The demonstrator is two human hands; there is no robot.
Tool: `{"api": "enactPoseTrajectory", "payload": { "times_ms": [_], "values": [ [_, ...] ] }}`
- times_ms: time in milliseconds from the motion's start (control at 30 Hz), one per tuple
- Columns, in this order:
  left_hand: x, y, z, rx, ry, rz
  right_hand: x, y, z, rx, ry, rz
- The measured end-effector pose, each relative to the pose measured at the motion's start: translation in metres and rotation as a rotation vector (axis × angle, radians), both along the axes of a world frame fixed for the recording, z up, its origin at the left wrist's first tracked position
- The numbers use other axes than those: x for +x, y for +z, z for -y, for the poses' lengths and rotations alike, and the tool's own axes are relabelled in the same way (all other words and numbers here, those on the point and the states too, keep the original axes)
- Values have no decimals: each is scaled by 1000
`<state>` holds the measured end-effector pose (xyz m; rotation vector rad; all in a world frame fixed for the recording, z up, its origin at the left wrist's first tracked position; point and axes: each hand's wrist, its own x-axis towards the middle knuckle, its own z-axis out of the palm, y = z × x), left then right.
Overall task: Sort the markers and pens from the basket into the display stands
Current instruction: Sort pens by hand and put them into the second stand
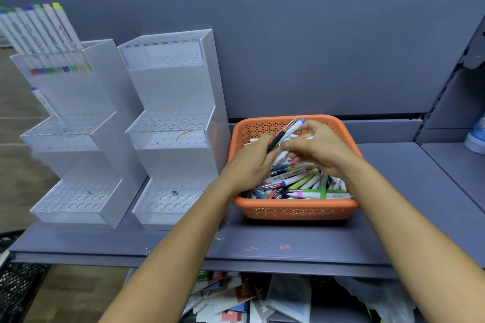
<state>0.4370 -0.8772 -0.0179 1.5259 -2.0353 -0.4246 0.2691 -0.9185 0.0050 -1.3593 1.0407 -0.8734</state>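
An orange perforated basket (pixel 294 211) full of mixed pens and markers (pixel 301 183) sits on the grey shelf. Both hands are over the basket's far half. My left hand (pixel 249 162) grips a black pen (pixel 278 139) that points up and to the right. My right hand (pixel 320 147) holds a white marker with a blue cap (pixel 296 127) beside that pen. Two clear three-tier display stands are to the left: the left stand (pixel 76 155) has several markers (pixel 44 31) in its top tier, while the right stand (pixel 173 126) shows bare holes in all tiers.
The grey shelf (pixel 288 241) has a back panel and a bracket post at the right. A pale shoe (pixel 476 136) lies on the neighbouring shelf at far right. Below the shelf lie scattered cards and packets (pixel 236 299). A black crate (pixel 18 288) stands at lower left.
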Motion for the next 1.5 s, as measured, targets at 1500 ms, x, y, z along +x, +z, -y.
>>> {"api": "enactPoseTrajectory", "payload": {
  "times_ms": [1500],
  "values": [
    [208, 84, -79, -21, 216, -1412, 245, 98, -71, -496, -51, 219]
  ]
}}
